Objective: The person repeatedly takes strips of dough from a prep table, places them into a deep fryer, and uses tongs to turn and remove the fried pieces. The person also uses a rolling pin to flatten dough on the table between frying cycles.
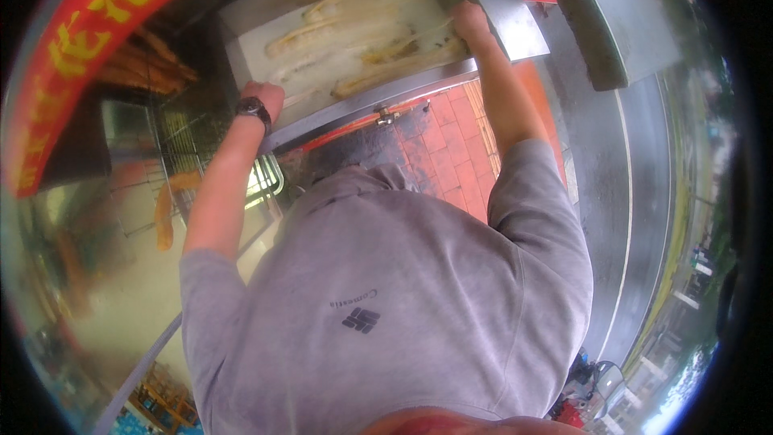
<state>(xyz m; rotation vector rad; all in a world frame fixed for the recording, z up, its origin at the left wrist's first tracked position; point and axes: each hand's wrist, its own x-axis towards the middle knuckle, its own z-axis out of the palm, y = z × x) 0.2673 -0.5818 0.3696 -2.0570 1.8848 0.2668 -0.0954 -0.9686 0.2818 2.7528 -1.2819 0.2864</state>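
Pale yellow dough sticks [394, 71] lie in foamy oil inside a long metal frying vat [299, 122] in front of me. My left hand [264, 98], with a dark watch [254, 111] on its wrist, is closed over the vat's left end. A faint thin stick seems to run from it over the oil. At the far right end my right hand [470, 21] is closed too, and a thin light stick [431, 30] reaches from it toward the dough. Both sets of fingers are partly hidden, and steam blurs the sticks.
Browned fried dough sticks [145, 60] rest to the left, near a wire rack [179, 138]. A tap [385, 116] juts from the vat's near side above red floor tiles [451, 141]. A red banner [88, 36] curves along the upper left. A road [616, 217] runs along the right.
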